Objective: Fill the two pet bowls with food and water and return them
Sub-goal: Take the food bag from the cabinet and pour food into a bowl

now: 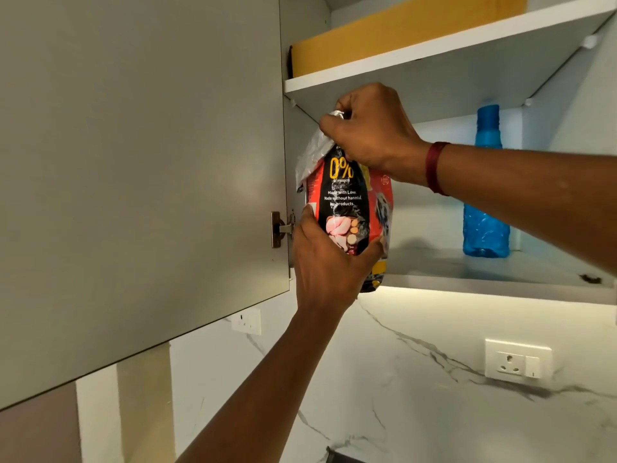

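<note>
Nearest my camera is the left forearm (267, 379), which rises from the bottom edge of my view toward an open wall cabinet.

Left hand (329, 259): wraps the lower part of the bag (347, 202) from the near side. Its fingers curl round the bag's left side and the thumb presses the right side.

Right hand (370, 132): enters from the right and closes as a fist on the bunched top of the bag. Silver inner film shows beside the knuckles. A dark red band (435, 168) sits on this wrist.

Bag: red and black, printed with "0%" and a picture of meat. I see it upright, held by both hands in front of the left end of the lower compartment. Its base hangs just below the front edge of the lower shelf (484, 280). I cannot tell whether it touches that shelf.

Door (133, 162): grey, swung open to the left. Its hinge (278, 228) shows just beside the left hand.

Bottle (485, 232): blue, capped, upright on the lower shelf. It stands right of the bag and apart from it, and the right arm crosses its neck.

Box (400, 31): yellow-brown, lying on the upper shelf (434, 58).

Wall (400, 379): white marble with grey veins, below the cabinet. One socket (517, 360) sits at the right.
</note>
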